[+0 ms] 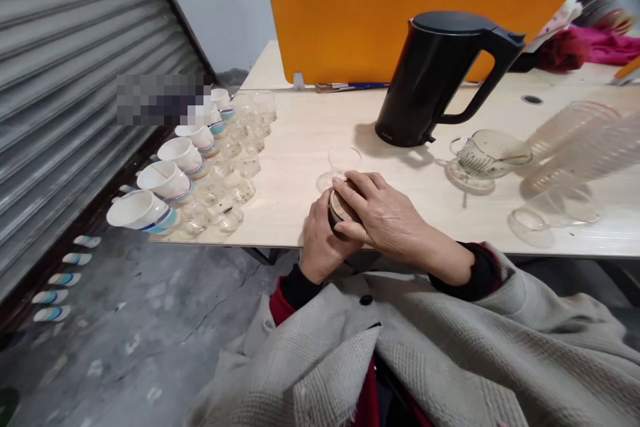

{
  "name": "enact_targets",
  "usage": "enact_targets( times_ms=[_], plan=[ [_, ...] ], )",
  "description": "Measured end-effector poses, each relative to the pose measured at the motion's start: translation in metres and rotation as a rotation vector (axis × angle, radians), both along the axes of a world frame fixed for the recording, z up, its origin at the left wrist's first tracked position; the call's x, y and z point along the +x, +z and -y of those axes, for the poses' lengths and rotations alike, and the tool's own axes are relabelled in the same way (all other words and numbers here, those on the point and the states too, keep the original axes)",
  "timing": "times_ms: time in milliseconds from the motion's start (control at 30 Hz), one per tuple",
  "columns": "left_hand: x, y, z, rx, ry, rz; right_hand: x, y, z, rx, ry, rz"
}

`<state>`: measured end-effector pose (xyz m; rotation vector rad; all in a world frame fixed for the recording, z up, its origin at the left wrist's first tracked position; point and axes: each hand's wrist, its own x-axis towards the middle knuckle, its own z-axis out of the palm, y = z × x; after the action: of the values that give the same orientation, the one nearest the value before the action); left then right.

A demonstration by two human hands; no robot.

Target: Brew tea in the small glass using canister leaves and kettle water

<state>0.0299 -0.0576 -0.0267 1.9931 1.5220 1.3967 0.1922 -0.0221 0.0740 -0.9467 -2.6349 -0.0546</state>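
Note:
My left hand (324, 239) is wrapped round a small dark jar (344, 208) with a pale, wood-like round lid, near the front edge of the table. From above, my right hand (387, 217) lies over the lid, its fingers curled across the top and the thumb along the near side. Most of the jar's body is hidden by my hands. Just behind them stands a clear plastic cup (345, 159). To the right, a glass teacup (493, 155) with dark leaf bits and a spoon-like piece inside rests on a glass saucer (469, 179).
A black electric kettle (430, 80) stands behind, before an orange divider (340, 13). White paper cups (163, 180) and several small clear cups (243, 190) line the table's left side. Stacked clear plastic cups (575, 140) lie at the right, near a tipped cup (570, 205).

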Motion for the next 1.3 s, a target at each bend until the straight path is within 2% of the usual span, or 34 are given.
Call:
enact_targets(
  times_ms=[100, 200, 333, 433, 533, 600, 700, 800, 900, 1133, 1300],
  plan=[
    [0.0, 0.001, 0.0, -0.028, -0.003, 0.048, -0.003, -0.003, 0.0, -0.014, -0.002, 0.006],
    [-0.003, 0.004, 0.003, -0.057, -0.013, 0.109, 0.004, -0.007, 0.004, -0.065, 0.02, -0.122],
    [-0.017, 0.019, 0.011, -0.045, -0.051, 0.232, 0.039, -0.015, 0.007, -0.119, 0.073, -0.439],
    [-0.038, 0.04, 0.003, 0.047, -0.033, 0.357, 0.07, -0.026, 0.002, -0.153, -0.043, -0.554],
    [-0.062, 0.063, -0.032, 0.128, 0.004, 0.386, 0.091, -0.044, -0.007, -0.276, -0.191, -0.557],
    [-0.074, 0.073, -0.069, 0.141, 0.022, 0.392, 0.096, -0.057, -0.013, -0.359, -0.233, -0.533],
    [-0.081, 0.079, -0.134, 0.151, 0.004, 0.432, 0.097, -0.071, -0.02, -0.419, -0.235, -0.474],
    [-0.074, 0.075, -0.187, 0.113, -0.048, 0.479, 0.095, -0.073, -0.029, -0.447, -0.208, -0.419],
    [-0.058, 0.063, -0.215, -0.009, -0.08, 0.463, 0.092, -0.066, -0.042, -0.499, -0.197, -0.396],
    [-0.033, 0.028, -0.237, -0.218, -0.286, 0.492, 0.062, -0.057, -0.077, -0.644, -0.209, -0.467],
    [-0.033, 0.025, -0.243, -0.244, -0.388, 0.526, 0.034, -0.067, -0.096, -0.694, -0.204, -0.593]
  ],
)
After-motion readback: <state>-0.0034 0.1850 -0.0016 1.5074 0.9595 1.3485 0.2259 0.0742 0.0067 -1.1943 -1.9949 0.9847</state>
